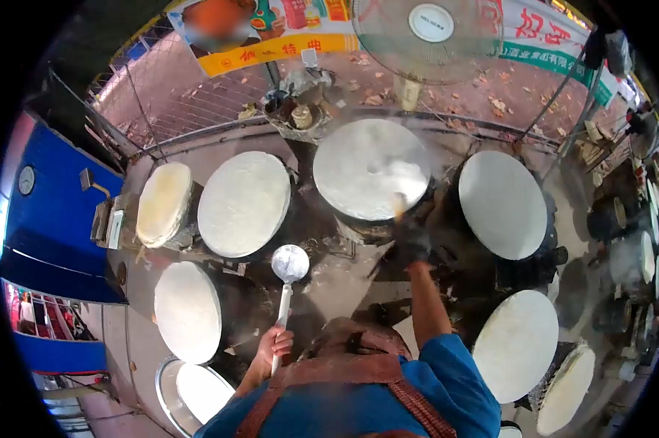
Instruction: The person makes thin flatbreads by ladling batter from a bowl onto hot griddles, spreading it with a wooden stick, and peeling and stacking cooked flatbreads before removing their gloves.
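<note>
Left hand gripping a ladle, right arm reaching to the top-centre round

From where I'm standing, the left hand (277,343) is closing its fingers around the pale handle of a ladle (284,303) at lower centre. The ladle is pointing up the frame, its round, whitish bowl showing just left of centre. The right hand (411,244) is reaching toward the lower right edge of a big pale round (370,168) at top centre. It is looking dark and blurred, so I cannot tell how far its fingers are opening or what they are holding. A small orange-brown thing (399,206) is showing just above it, over that round's edge.

Other flat rounds are lying about the person: a white one (244,204) and a yellowish one (163,204) at upper left, another (188,312) at lower left, a greyish one (502,205) at upper right, and two more, one broad (515,346) and one narrow-looking (566,390), at lower right. A metal basin (167,394) is sitting at the bottom left with a white disc (204,394) showing inside.

Farther out, a cluttered bucket (294,120) is standing just beyond the top-centre round, near its upper left. A fan (431,25) is facing us at the top, with printed banners (286,47) hanging behind. At far left, a clock (27,180) is hanging on a blue wall (56,219).
</note>
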A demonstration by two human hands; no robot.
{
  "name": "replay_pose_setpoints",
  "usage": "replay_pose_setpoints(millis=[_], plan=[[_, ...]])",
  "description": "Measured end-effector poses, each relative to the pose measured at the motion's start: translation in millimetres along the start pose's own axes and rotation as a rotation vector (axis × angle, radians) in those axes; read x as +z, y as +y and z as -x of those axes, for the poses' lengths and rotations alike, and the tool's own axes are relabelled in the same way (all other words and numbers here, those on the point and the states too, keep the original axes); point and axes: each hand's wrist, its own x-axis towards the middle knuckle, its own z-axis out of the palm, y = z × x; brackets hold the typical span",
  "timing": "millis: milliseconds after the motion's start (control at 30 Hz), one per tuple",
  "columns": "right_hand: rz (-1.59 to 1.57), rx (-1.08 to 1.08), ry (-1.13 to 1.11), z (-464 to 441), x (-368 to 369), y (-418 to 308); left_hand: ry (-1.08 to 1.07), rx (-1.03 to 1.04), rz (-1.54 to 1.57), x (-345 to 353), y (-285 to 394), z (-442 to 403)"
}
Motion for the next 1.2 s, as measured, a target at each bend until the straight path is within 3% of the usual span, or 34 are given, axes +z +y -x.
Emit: replay_pose_setpoints(millis=[67, 133, 167, 233, 333, 433, 467, 500, 633, 667, 700, 733, 767, 833, 967, 1033, 1067, 1100, 1133, 1167, 1200], plan=[[-0.023, 0.034, -0.026, 24, -17, -21, 0.057, -0.025, 0.01, 10, 6, -16], [-0.484, 0.237, -0.204, 49, -24, -1, 0.125, 0.009, -0.065, 9, 0, -16], [-0.581, 0.241, -0.123, 30, -8, 44, -0.016, -0.005, -0.06, 2, 0, -18], [-0.394, 0.234, -0.04, -21, 31, 115, 0.069, 0.059, -0.053, 14, -9, -23], [-0.191, 0.015, -0.023, -156, -7, 73, 0.056, 0.086, -0.052, 15, -15, -33], [-0.157, -0.026, -0.102, -207, -25, 50, 0.137, 0.074, -0.062, -9, -15, -24], [-0.169, -0.038, -0.113, -205, -26, 48, 0.238, 0.118, -0.188, 9, -19, -20], [-0.181, -0.052, -0.112, -194, -24, 45, 0.211, 0.106, -0.09, 8, -19, -18], [-0.19, -0.13, -0.12, -142, 22, 30, 0.191, 0.134, -0.236, 24, -10, -25], [-0.298, -0.151, -0.193, -133, 37, 50, 0.312, 0.101, -0.179, -3, 0, -25], [-0.422, -0.144, -0.283, -121, 47, 72, 0.296, 0.063, -0.136, 3, 2, -19], [-0.572, -0.199, -0.181, -113, 24, 84, 0.282, 0.025, -0.094, 10, 3, -13], [-0.522, -0.203, -0.131, -114, 13, 74, 0.296, 0.077, -0.293, 25, 11, -15], [-0.381, -0.21, -0.05, -101, 2, 56, 0.232, 0.084, -0.242, 0, 23, -11], [0.234, -0.35, 0.08, -50, 82, 50, 0.096, 0.049, -0.055, 0, 39, -19], [0.326, -0.393, 0.148, -42, 59, 48, 0.078, -0.037, 0.076, 23, 32, -17], [-0.152, -0.497, 0.246, -45, -13, 21, 0.085, -0.047, 0.044, 19, 35, -15], [-0.078, -0.434, 0.206, -68, -29, 14, 0.086, -0.058, 0.006, 13, 40, -15], [-0.005, -0.369, 0.168, -94, -40, 10, -0.045, -0.138, -0.051, -12, 50, -16], [0.071, -0.299, 0.125, -117, -50, 10, 0.228, -0.041, -0.045, 17, 44, -17], [0.151, -0.227, 0.073, -134, -59, 12, 0.186, -0.065, -0.024, 18, 49, -24]])
